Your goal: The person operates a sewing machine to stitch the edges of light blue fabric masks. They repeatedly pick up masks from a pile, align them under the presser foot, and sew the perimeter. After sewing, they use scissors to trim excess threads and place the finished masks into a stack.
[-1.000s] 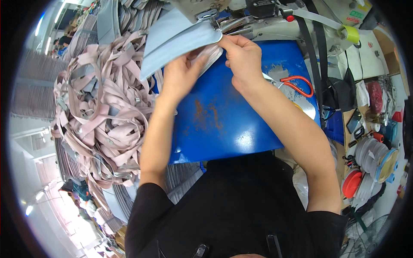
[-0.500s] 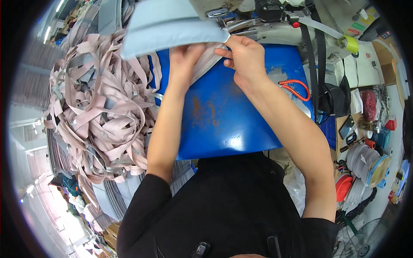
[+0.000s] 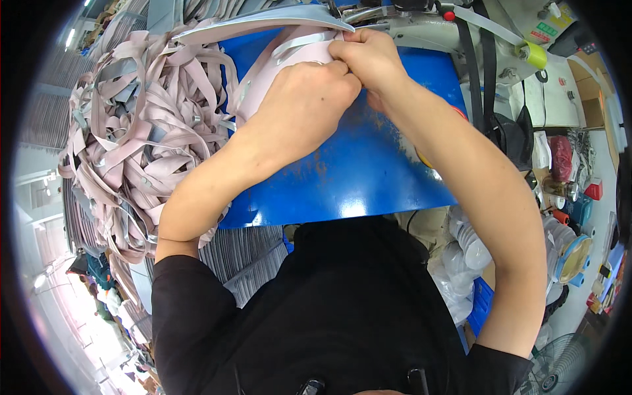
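A light blue fabric panel [image 3: 263, 24] lies across the far side of the blue work surface, its right corner at my right hand [image 3: 374, 60]. The right fingers are closed in a pinch at that corner, where pink fabric [image 3: 262, 84] meets the panel. My left hand [image 3: 315, 95] is closed over the pink fabric, its knuckles up and its fingertips against the right hand's fingers. The left fingertips are partly hidden. A pale, shiny strip [image 3: 304, 43] shows on the pink fabric just beyond the left hand.
A large tangled heap of pink and grey straps [image 3: 148, 148] stands at the left. Beyond my hands is a sewing machine [image 3: 431, 33]. The blue work surface [image 3: 316, 184] has worn patches. Black straps [image 3: 490, 92] hang at the right, near a yellow tape roll [image 3: 536, 56].
My left hand has come out from beneath the panel and moved right, against my right hand. The panel has tipped flatter and farther away, baring more pink fabric. My right forearm now mostly covers the red-handled tool.
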`<state>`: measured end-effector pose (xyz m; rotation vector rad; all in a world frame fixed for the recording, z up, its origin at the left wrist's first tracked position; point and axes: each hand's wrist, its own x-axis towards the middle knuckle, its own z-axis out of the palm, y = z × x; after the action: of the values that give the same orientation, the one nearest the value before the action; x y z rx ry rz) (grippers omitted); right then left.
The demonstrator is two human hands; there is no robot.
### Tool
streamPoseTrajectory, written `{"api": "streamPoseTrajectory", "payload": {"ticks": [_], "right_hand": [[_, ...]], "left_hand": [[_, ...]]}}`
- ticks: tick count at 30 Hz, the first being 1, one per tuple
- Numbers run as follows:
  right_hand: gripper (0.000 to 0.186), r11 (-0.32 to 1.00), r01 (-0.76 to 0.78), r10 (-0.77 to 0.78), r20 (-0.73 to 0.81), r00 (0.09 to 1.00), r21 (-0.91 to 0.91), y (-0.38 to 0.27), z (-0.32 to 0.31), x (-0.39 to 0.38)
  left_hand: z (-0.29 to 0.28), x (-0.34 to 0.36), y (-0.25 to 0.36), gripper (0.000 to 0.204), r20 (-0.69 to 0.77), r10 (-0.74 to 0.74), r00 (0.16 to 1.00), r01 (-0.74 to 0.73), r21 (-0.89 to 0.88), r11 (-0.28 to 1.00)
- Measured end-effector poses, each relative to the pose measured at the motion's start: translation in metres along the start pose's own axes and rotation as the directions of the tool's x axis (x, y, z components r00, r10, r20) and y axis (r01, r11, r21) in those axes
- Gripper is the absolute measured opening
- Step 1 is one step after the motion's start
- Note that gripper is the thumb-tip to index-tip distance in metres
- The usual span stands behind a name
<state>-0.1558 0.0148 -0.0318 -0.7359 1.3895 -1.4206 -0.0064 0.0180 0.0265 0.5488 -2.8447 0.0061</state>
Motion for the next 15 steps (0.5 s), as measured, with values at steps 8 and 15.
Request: {"api": "streamPoseTrajectory", "payload": {"ticks": [8, 15], "right_hand": [[0.021, 0.981, -0.041, 0.016, 0.131, 0.991, 0.189, 0.006, -0.010, -0.003], [0.029, 0.990, -0.048, 0.031, 0.123, 0.992, 0.134, 0.008, -0.016, -0.006]], "left_hand": [[0.010, -0.011, -0.036, 0.031, -0.294, -0.181, 0.939, 0.161, -0.091, 0.983], [-0.009, -0.030, -0.042, 0.028, -0.234, 0.056, 0.971, -0.008, 0.200, 0.980]]}}
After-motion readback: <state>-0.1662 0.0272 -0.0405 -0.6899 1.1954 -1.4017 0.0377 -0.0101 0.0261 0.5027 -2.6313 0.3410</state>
